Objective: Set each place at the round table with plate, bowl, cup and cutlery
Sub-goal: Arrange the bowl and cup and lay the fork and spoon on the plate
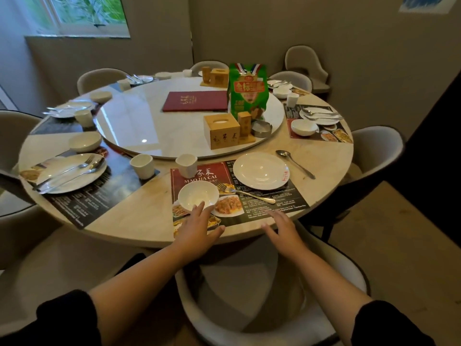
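Where the head view looks down, the round pale marble-look surface [129,231] fills most of the frame, ringed by grey upholstered chairs [374,148]. At its centre sits a white glossy round turntable [139,126], carrying a dark red rectangular menu folder [195,101], a tall green printed packet [248,92] and a light wooden square tissue box [220,132].

Nearest place, at the near edge: a red-and-black printed paper placemat [269,208] lies flat. On it, toward the right, rests a white round ceramic plate [260,171], empty. On the mat's left part stands a white round ceramic bowl [198,196], empty and upright. A small white ceramic cup [186,166] stands upright at the mat's far left corner, just beside the turntable rim. A silver metal fork [245,193] lies on the mat between bowl and plate, tines toward the bowl. A silver metal spoon [295,164] lies off the mat on the bare surface, right of the plate.

Left hand [197,228]: palm down, fingers spread, fingertips touching the bowl's near rim, gripping nothing. Right hand [283,229]: palm down, fingers spread loosely over the mat's near edge, holding nothing.

Other places around the rim carry plates, bowls, cups and cutlery.
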Available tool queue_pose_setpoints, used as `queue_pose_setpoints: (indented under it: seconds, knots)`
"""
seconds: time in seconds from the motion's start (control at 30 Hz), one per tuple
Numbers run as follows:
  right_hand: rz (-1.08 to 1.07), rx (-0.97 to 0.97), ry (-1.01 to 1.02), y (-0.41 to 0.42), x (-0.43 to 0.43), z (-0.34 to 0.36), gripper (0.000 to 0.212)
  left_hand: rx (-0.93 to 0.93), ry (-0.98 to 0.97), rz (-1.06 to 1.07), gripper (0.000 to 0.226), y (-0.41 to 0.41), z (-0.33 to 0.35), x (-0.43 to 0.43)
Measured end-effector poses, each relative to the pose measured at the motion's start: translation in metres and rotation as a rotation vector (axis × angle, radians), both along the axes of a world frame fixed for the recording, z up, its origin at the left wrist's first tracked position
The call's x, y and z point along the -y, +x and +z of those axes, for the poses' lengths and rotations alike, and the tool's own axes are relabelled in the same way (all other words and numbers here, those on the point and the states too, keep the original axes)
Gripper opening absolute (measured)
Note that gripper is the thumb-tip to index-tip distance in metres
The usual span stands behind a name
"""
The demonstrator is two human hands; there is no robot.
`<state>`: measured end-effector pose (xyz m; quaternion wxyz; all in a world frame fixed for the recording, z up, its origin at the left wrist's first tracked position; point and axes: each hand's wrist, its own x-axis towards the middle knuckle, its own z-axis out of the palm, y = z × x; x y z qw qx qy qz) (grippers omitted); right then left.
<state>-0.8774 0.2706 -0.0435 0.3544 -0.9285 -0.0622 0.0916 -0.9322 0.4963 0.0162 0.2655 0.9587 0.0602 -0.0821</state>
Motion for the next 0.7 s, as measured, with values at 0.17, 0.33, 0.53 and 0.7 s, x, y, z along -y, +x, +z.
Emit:
queue_pose_setpoints:
  seconds: [0.17,0.33,0.53,0.7]
  knots:
    - [0.08,0.058,0.002,0.047,0.018,0.003,0.043,0.056,-0.073,0.142,0.066,0.038,-0.002,0.015]
    - [0.205,0.152,-0.017,0.115,0.021,0.012,0.034,0.199,-0.182,0.385,0.059,0.063,-0.011,0.041]
    - [0.477,0.243,-0.11,0.149,-0.018,0.005,0.023,0.295,-0.218,0.533,0.052,0.054,-0.021,0.065]
    - [0.542,0.346,-0.28,0.146,-0.042,-0.021,0.016,0.38,-0.182,0.568,0.04,0.045,-0.017,0.066]
